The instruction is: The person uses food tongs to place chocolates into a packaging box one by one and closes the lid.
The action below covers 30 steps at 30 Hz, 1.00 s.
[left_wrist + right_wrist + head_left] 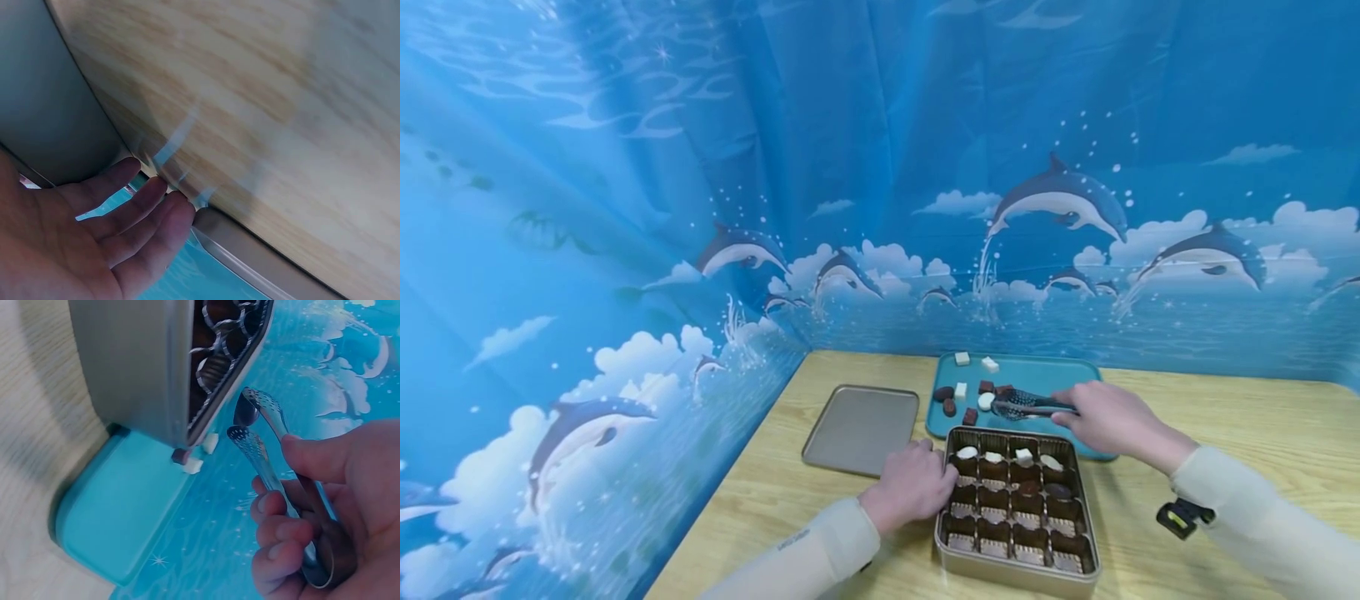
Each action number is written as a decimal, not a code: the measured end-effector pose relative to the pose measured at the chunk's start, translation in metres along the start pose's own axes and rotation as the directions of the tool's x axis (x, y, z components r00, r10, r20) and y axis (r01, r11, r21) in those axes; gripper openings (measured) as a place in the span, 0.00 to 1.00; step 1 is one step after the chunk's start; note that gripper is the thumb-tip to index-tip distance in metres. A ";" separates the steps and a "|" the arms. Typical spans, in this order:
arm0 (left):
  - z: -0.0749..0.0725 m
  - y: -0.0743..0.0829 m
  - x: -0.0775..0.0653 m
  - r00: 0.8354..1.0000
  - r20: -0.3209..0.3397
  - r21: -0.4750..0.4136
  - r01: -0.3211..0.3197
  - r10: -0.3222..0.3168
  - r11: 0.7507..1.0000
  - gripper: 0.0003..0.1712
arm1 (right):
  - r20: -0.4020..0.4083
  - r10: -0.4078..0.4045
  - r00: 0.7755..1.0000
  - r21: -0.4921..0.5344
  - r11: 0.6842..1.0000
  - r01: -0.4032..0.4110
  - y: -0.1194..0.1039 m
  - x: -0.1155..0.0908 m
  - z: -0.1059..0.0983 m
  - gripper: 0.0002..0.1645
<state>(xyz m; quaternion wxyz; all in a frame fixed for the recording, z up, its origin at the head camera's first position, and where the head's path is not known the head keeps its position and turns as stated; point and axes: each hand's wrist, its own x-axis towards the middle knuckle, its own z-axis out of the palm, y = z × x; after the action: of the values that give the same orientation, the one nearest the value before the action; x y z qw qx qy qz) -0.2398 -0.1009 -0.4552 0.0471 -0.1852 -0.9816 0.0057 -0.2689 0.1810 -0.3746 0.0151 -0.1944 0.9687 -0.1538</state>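
My right hand [1108,421] grips metal tongs [1030,403], whose perforated ends are over the teal tray [1045,368], among chocolates. In the right wrist view, the thumb and fingers squeeze the tongs [256,453] from both sides; a dark rounded shape shows at their ends, and I cannot tell whether it is a chocolate. Beside the left wall of a divided tin [1017,575], my left hand [913,483] has its fingertips at the rim. The left wrist view shows its fingers [153,234] loosely extended. White chocolates [992,457] fill the tin's back row; two dark ones [1058,492] sit in the second.
Left of the tray lies a flat metal lid [867,425] on the wooden table [760,492]. White pieces [962,358], brown squares and dark rounded chocolates [943,393] are spread over the tray's left half. A dolphin-print curtain [880,167] stands behind and to the left.
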 end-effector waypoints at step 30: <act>-0.001 -0.002 0.001 1.000 0.009 0.011 -0.003 0.003 1.000 0.29 | -0.020 -0.080 0.997 -0.001 0.997 0.080 -0.040 -0.054 -0.001 0.30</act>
<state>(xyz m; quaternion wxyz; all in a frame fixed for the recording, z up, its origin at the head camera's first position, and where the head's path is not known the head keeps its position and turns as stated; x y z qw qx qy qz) -0.2410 -0.1023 -0.4540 0.0438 -0.1863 -0.9815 0.0120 -0.2044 0.1671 -0.3635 -0.0007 -0.2314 0.9602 -0.1562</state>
